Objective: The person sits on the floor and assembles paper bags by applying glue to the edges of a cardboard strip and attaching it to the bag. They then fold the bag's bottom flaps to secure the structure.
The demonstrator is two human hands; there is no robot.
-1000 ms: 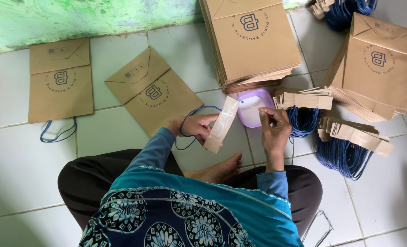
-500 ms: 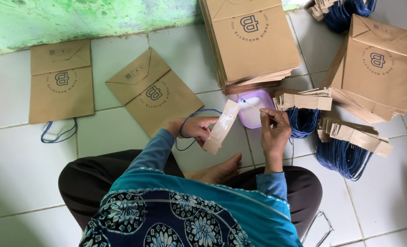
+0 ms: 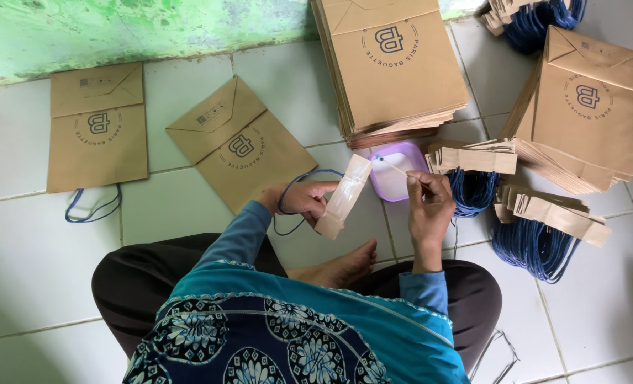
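Observation:
My left hand [image 3: 302,198] grips a narrow brown paper strip [image 3: 343,196] with a blue cord loop hanging from it, held tilted above the floor. My right hand [image 3: 430,206] pinches a thin stick [image 3: 394,166] whose tip reaches into a small purple dish [image 3: 400,173] of white glue. The dish sits on the tiles just beyond the strip. A flat brown paper bag [image 3: 239,144] lies to the left of my left hand.
Another flat paper bag [image 3: 98,127] with a blue handle lies at far left. Two tall stacks of bags [image 3: 394,64] [image 3: 587,107] stand beyond and to the right. Bundles of paper strips with blue cords [image 3: 537,227] lie at right. A green wall [image 3: 117,28] borders the tiled floor.
The stick in my right hand has shifted slightly over the purple dish. The strip in my left hand stays almost still.

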